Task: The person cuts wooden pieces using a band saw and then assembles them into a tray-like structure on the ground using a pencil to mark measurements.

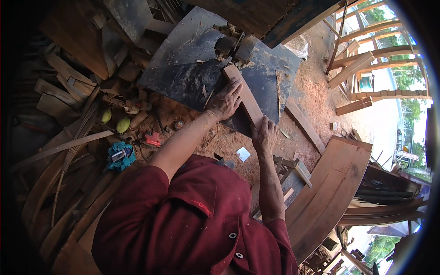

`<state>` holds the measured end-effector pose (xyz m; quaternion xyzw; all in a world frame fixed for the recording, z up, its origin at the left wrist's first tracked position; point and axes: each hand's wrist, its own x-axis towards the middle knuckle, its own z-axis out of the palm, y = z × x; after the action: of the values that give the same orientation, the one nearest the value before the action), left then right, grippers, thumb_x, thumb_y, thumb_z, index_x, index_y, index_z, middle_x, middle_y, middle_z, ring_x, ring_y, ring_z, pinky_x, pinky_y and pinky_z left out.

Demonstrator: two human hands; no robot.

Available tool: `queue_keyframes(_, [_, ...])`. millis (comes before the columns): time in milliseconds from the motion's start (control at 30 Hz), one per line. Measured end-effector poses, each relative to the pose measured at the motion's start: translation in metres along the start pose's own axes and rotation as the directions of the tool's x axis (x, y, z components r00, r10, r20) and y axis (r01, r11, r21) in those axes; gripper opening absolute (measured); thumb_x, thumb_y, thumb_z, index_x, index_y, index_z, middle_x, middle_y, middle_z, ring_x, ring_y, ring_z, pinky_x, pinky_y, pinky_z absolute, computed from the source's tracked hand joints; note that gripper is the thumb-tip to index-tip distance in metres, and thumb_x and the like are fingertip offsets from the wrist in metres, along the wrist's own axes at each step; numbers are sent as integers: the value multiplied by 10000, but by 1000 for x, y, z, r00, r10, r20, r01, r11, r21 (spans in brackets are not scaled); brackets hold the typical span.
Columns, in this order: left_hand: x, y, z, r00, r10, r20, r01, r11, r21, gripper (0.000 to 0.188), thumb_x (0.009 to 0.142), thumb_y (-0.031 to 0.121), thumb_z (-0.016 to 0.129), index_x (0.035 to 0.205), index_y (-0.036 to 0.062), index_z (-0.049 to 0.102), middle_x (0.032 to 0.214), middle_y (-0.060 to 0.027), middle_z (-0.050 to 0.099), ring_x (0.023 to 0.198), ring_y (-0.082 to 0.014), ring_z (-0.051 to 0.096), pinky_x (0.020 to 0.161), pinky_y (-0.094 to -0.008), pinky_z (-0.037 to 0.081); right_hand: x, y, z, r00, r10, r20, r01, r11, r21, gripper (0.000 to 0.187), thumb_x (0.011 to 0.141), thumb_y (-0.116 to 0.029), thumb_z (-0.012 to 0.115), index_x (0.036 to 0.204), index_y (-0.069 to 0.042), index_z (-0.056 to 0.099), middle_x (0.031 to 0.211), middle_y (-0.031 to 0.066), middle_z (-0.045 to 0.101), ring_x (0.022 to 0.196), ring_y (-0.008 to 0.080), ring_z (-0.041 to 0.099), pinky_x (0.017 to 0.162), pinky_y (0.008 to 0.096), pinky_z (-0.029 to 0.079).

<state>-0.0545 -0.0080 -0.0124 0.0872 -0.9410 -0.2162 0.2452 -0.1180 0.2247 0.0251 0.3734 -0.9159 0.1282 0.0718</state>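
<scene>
A short, straight block of reddish-brown wood [248,97] lies slanted on a dark metal machine table [174,68]. My left hand [224,101] grips its left side, fingers bent over the edge about halfway along. At the near end, my right hand [266,135] holds the block, with the thumb and fingers around that end. The far end of the block is close to a dusty metal guide assembly [234,46], which looks like a band saw's blade guide. Whether the wood touches the blade cannot be made out.
Wide curved planks [327,183] stand at my right, near a long board [305,126]. Sawdust covers the ground. To the left lie offcuts [68,73], two green fruits [123,124], a red tool [152,139] and a teal cloth [120,156]. A large machine housing [247,13] overhangs the table.
</scene>
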Motion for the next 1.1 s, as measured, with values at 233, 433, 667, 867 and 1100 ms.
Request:
queue_keyframes(233, [0, -1, -1, 1000, -3, -19, 3, 1000, -14, 569, 1040, 228, 518, 1511, -70, 403, 1595, -205, 363, 1522, -360, 306, 1252, -424, 284, 0, -5, -2, 1000, 14, 1, -14, 1000, 3, 640, 876, -367, 761, 1364, -8, 555, 1231, 178, 608, 1154, 362, 559, 1008, 493, 416])
queue_keyframes(433, [1, 3, -5, 999, 20, -40, -20, 1000, 15, 586, 1031, 273, 554, 1485, -78, 438, 1580, -217, 381, 1512, -362, 321, 1249, -425, 287, -2, -7, -3, 1000, 19, -17, -19, 1000, 18, 643, 860, -360, 774, 1356, -5, 569, 1229, 185, 613, 1163, 380, 559, 1025, 504, 412])
queue_keyframes(667, [-2, 2, -4, 1000, -8, -21, 8, 999, 33, 637, 1032, 336, 564, 1481, -96, 433, 1577, -229, 384, 1514, -363, 319, 1254, -421, 278, -7, -14, 0, 998, 56, 4, -56, 998, 31, 667, 861, -367, 775, 1380, -11, 554, 1254, 190, 603, 1190, 390, 544, 1041, 508, 399])
queue_keyframes(867, [-3, 1, -3, 999, -19, -30, 19, 1000, 19, 632, 1036, 343, 556, 1480, -91, 437, 1577, -225, 387, 1514, -360, 323, 1249, -419, 290, -10, -17, 4, 997, 74, 5, -74, 997, 30, 690, 864, -378, 773, 1392, 2, 543, 1255, 189, 599, 1200, 383, 541, 1032, 508, 402])
queue_keyframes(1100, [-5, 0, -2, 999, -33, -34, 34, 999, 4, 621, 1033, 331, 565, 1481, -80, 436, 1569, -218, 396, 1509, -356, 331, 1245, -415, 298, -17, -30, 5, 994, 107, 8, -107, 994, -1, 702, 858, -366, 778, 1403, 1, 529, 1264, 183, 584, 1181, 378, 542, 994, 501, 422])
